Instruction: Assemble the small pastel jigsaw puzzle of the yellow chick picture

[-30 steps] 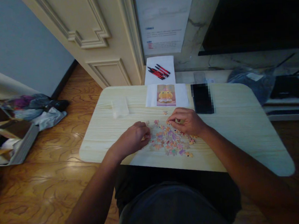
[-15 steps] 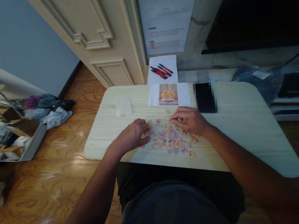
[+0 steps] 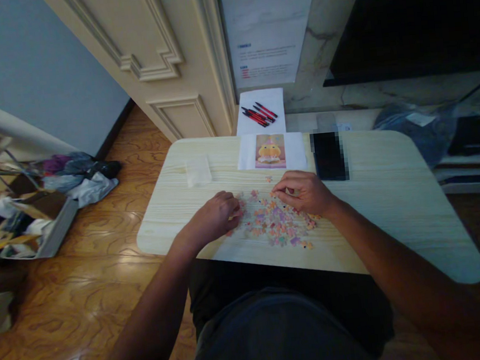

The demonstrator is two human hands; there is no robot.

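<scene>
A loose pile of small jigsaw puzzle pieces point(image 3: 281, 229) in pink, orange, purple and green lies on the pale wooden table point(image 3: 393, 206). My right hand point(image 3: 304, 192) is over the pile's upper right, thumb and forefinger pinched on a small orange puzzle piece point(image 3: 274, 194). At the pile's left edge rests my left hand point(image 3: 220, 214), its fingers curled in and close to some pieces; whatever is between them is hidden. Beyond the hands, a printed picture point(image 3: 270, 151) of a round yellow figure lies on white paper.
A dark phone point(image 3: 330, 158), partly pixelated, lies right of the picture. Toward the table's left is a translucent plastic bag point(image 3: 198, 170). Several red and black pens point(image 3: 259, 115) lie on white paper behind the table. A box of clutter point(image 3: 38, 225) stands on the floor at left.
The left hand has shifted very slightly, with its fingers still curled. The right hand keeps its pinch in nearly the same spot, and the view has tilted a little.
</scene>
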